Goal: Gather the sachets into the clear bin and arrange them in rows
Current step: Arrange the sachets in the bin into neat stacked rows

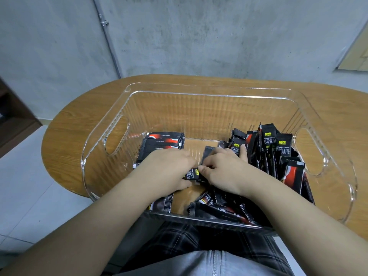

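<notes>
dim, even light | soft shadows | wide-angle edge bending | slight blur

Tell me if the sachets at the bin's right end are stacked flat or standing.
Standing. The right-end sachets stick up on end, leaning against each other, in the bin.

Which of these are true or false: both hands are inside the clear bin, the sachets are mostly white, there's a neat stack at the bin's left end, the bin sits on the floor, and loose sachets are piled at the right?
1. Both hands are inside the clear bin. True: the left hand and right hand meet over a sachet near the middle.
2. The sachets are mostly white. False: they are black with red and yellow markings.
3. A neat stack lies at the bin's left end. True: the flat stack sits there.
4. The bin sits on the floor. False: it rests on a wooden table.
5. Loose sachets are piled at the right. True: the jumbled pile stands unevenly there.
</notes>
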